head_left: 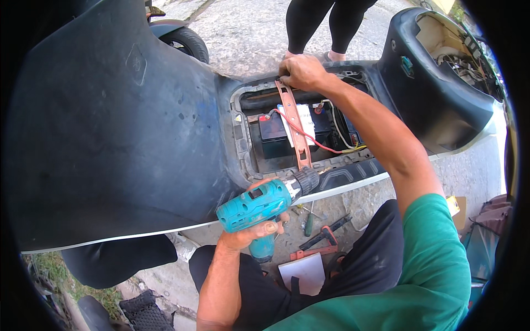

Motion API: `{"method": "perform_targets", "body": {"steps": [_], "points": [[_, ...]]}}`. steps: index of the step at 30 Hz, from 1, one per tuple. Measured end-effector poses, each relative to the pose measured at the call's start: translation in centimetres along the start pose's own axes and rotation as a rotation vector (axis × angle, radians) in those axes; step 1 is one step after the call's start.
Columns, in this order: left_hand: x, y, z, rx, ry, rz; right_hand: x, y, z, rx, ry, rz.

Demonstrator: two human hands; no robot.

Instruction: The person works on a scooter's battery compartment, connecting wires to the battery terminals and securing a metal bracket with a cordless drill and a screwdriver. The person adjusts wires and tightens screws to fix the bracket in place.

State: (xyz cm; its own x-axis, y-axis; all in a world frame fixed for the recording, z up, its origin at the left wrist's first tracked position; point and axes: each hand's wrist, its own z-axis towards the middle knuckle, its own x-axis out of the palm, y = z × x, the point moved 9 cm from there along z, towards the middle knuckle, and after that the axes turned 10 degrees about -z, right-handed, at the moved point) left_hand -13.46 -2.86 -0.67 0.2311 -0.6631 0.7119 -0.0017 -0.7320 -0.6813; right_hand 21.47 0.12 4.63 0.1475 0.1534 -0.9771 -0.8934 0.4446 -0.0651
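Note:
My left hand (pixel 260 227) is wrapped round the handle of a teal cordless drill (pixel 255 205). Its black chuck and bit point right, just above the near rim of the opening in a scooter's floor. A flat copper-coloured metal strap (pixel 289 105) with slots crosses that opening. At the strap's far end, my right hand (pixel 303 73) has its fingers closed on it; the fingertips are partly hidden. Beneath the strap sit dark batteries (pixel 271 127) with a white paper label (pixel 307 128). A red wire (pixel 327 148) runs across them toward the right.
The scooter's dark body (pixel 110 127) fills the left, and its seat base (pixel 436 94) rises at right. Below lie a screwdriver (pixel 308 224), a black bar-shaped tool (pixel 317 239), an orange bracket (pixel 312 252) and a white sheet (pixel 302 273). A person's legs (pixel 305 25) stand beyond.

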Motion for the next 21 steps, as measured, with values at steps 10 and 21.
{"method": "perform_targets", "body": {"steps": [10,21], "points": [[-0.4,0.8,0.0,-0.066,0.149,-0.026,1.0,0.9,1.2,-0.059,0.116,-0.089],[0.5,5.4,-3.9,-0.356,0.387,0.323,1.8,0.1,0.6,-0.129,0.100,0.018]]}}
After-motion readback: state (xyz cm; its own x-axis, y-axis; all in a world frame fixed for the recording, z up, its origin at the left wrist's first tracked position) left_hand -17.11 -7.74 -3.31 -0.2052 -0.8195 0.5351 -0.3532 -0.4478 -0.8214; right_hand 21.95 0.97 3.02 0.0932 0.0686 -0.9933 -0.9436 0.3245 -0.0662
